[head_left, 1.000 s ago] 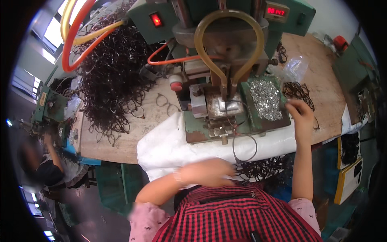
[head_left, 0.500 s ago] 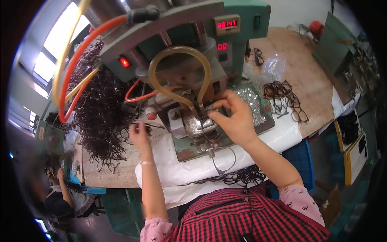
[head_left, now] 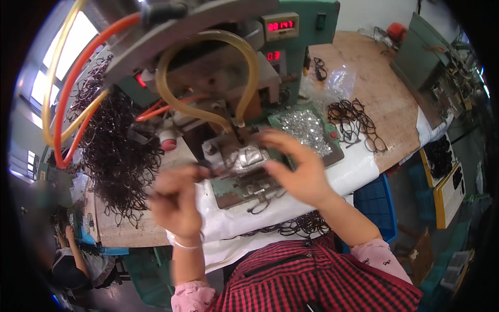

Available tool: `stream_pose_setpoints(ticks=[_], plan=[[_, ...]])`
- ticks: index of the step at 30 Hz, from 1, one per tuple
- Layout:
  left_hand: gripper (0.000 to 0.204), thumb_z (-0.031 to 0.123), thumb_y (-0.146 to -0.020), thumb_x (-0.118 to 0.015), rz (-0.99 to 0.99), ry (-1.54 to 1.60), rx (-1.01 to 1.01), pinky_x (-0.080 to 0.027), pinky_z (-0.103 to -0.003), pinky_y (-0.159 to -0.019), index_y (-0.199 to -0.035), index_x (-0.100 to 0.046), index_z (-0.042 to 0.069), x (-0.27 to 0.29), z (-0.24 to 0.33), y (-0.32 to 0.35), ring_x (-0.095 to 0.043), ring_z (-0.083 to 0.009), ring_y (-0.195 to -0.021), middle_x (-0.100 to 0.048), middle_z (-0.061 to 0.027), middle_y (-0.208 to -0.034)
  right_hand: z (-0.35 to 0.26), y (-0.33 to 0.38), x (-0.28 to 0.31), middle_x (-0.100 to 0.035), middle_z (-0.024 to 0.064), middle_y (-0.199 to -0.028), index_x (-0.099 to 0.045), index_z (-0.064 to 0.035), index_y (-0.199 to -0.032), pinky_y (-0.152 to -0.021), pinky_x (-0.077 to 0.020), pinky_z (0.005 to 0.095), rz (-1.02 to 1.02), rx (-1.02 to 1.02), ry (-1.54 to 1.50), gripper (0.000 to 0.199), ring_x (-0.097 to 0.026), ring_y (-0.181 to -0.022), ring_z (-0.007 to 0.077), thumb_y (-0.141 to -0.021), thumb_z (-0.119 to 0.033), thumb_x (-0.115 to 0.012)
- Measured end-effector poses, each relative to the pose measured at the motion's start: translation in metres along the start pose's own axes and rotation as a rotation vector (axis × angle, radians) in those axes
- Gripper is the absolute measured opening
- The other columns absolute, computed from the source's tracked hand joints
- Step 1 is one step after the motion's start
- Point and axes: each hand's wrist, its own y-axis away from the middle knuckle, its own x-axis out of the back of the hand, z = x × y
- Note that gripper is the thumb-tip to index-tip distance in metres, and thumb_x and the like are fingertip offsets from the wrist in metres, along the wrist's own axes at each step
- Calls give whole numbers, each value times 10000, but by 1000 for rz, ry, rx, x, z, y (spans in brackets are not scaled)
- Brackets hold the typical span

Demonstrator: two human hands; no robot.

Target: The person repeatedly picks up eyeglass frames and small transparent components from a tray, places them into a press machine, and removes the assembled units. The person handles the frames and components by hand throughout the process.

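"Which colours reach you?"

"From here I see a light brown wooden surface [head_left: 384,78], white sheeting [head_left: 358,162] along its near edge, and almost black frames [head_left: 112,156] heaped toward its left edge."

"And the machine?"

"I get a green housing [head_left: 310,32], an amber tube [head_left: 208,36], an orange hose [head_left: 118,25], a red button [head_left: 168,145] and a silver fixture [head_left: 248,158]."

"Any patterns?"

"I see red-and-black checks on the apron [head_left: 291,281], small dark motifs on the pink sleeves [head_left: 382,258]."

Both hands [head_left: 306,174] near a metal fixture [head_left: 247,159], silvery pieces [head_left: 305,130] at right, dark eyeglass frames [head_left: 117,151] heaped left
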Motion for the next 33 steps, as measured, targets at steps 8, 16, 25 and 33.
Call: stream_pose_setpoints(ticks=[8, 16, 25, 33], plan=[[202, 3, -669, -719, -510, -409, -713, -614, -347, -704, -834, -620, 63, -31, -21, 16, -686, -238, -846, -704, -87, -995, 98, 6, 71, -611, 208, -1201, -699, -37, -871, -974, -437, 482, 166, 82, 968, 144, -495, -1250, 402, -736, -86, -710], [182, 51, -723, -699, -492, -380, -711, -612, -337, -731, -887, -623, 69, -28, -30, 21, -691, -223, -816, -708, -74, -969, 100, -4, 51, -553, 179, -1314, -685, -90, -932, -955, -436, 496, 202, 50, 1041, 182, -462, -1283, 380, -773, -160, -739], [295, 82, -764, -744, -274, -757, -272, -494, -442, -986, -1040, -651, 33, 25, -12, 97, -646, -322, -1102, -670, -156, -1173, 98, -6, 56, -638, 173, -1030, -657, -47, -883, -850, -478, 435, 217, 158, 998, 128, -584, -1005, 376, -760, -80, -676], [109, -7, -796, -657, -9, -1240, -35, -496, -370, -762, -893, -671, 41, 167, -69, 9, -606, -284, -857, -656, -78, -925, 86, -13, 47, -657, 124, -829, -680, -52, -858, -714, -491, 390, 225, 73, 772, 98, -624, -800, 313, -764, -78, -688]])
